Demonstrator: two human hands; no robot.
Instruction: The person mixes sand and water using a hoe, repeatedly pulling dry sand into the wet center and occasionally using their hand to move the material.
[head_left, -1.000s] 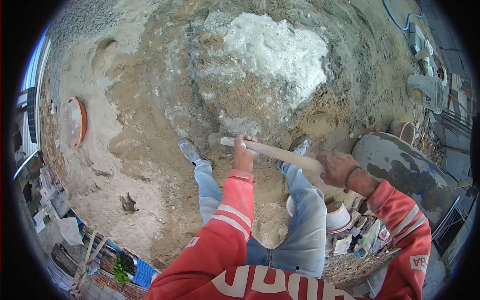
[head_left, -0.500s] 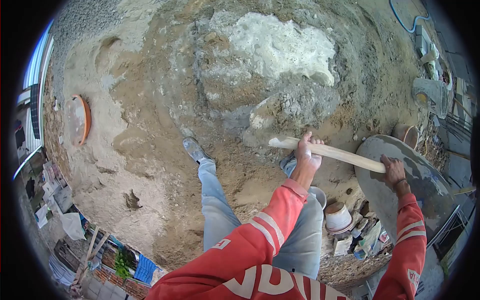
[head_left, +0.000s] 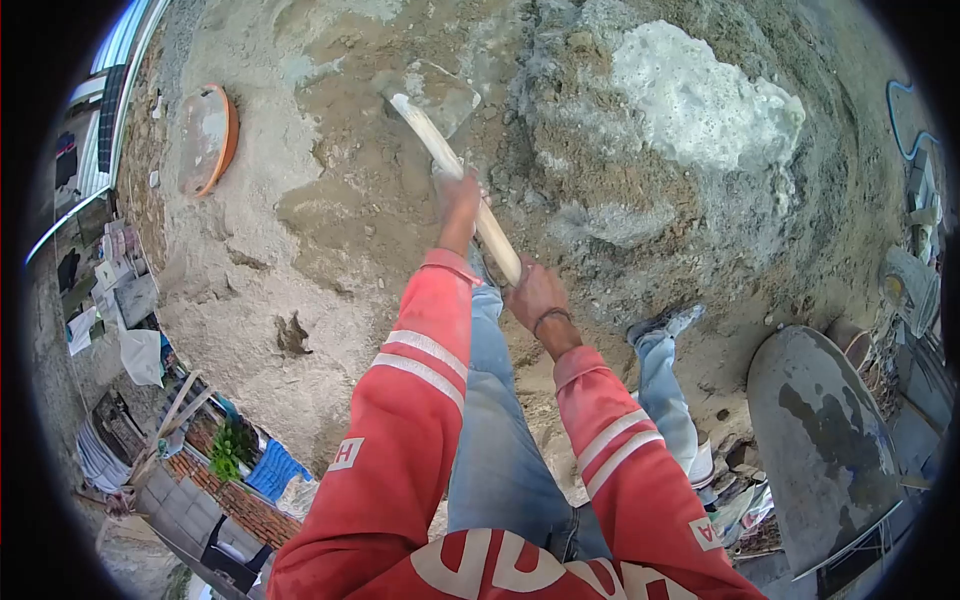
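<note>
Both of my hands are wrapped round the pale wooden handle of a hoe (head_left: 497, 240). My left hand (head_left: 460, 203) grips it nearer the blade, and my right hand (head_left: 538, 297) holds it lower, close to my body. The hoe's grey, dirt-coated blade (head_left: 445, 97) lies against the brown sandy ground at the upper middle. To the right of it rises a mound of grey-brown sandy mix (head_left: 590, 150), with a pool of whitish wet slurry (head_left: 705, 95) in its top.
An orange-rimmed round basin (head_left: 232, 140) sits at the left. A large grey wet-stained metal pan (head_left: 825, 430) stands at the lower right, with a clear-sided container (head_left: 910, 290) above it. A blue hose (head_left: 890, 115) curls at the far right. Brick rubble and a blue cloth (head_left: 280, 470) lie lower left.
The hoe and both hands have swung from the right over to the left, with the blade now left of the mound. My view has shifted left, and my feet have changed position.
</note>
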